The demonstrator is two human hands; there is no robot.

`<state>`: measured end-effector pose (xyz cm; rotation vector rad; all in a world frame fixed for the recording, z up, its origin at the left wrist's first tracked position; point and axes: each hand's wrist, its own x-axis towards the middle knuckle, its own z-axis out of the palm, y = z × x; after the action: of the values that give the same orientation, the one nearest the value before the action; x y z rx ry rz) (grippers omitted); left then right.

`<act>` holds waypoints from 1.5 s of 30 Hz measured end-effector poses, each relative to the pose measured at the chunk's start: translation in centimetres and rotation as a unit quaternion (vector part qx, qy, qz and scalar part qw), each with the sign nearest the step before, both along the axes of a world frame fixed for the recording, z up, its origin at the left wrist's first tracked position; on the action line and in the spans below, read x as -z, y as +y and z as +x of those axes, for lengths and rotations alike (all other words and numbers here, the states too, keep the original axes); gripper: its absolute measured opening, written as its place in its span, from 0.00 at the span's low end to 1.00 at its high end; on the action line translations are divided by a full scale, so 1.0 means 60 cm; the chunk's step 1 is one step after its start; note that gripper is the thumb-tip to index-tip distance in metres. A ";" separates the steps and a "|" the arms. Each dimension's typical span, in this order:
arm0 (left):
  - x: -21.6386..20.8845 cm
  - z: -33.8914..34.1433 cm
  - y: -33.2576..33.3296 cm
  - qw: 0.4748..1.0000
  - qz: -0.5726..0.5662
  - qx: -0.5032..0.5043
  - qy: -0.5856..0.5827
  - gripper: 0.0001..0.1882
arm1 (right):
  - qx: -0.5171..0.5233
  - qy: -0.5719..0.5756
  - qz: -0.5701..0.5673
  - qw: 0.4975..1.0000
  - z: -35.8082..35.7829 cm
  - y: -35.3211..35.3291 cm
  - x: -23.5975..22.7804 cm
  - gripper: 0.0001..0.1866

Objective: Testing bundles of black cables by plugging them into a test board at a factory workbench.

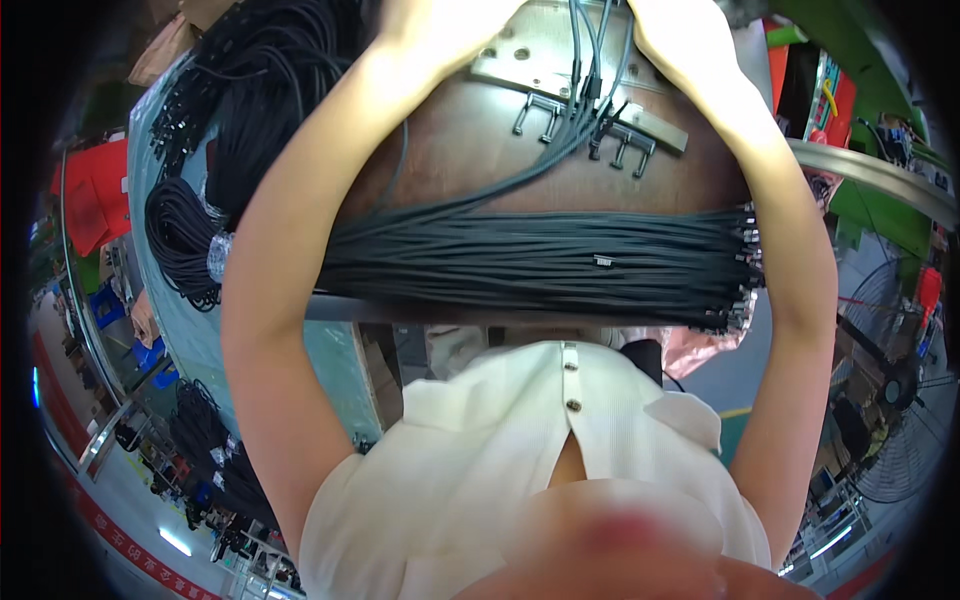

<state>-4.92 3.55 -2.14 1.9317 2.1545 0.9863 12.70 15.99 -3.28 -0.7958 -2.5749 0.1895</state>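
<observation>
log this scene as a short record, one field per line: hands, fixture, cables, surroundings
left hand: at top edge, mostly cut off; fingers not visible
right hand: likewise cut off
metal fixture: between the hands
dark strands: run from fixture toward lower left
straight cable bundle: across brown worktop, connector ends at right
coiled bundle: at left, wrapped
fan: far right

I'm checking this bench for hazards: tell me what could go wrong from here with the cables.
The slim black cables running onto the silver metal plate pass close beside dark metal bolt-like fittings, so they might snag there. They also curve back toward the thick row of straight black cables, so a pull could drag or tangle that row. The bare right forearm is close to the row's silvery connector ends and might knock them.
</observation>
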 end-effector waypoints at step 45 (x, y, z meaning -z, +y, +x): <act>0.088 -0.066 0.071 0.986 0.141 0.078 0.038 0.13 | 0.071 -0.014 -0.090 0.993 -0.018 0.074 0.015 0.17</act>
<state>-8.90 7.83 -7.40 2.2564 1.9506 1.2646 11.64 20.42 -4.19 -1.0513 -2.5408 0.3715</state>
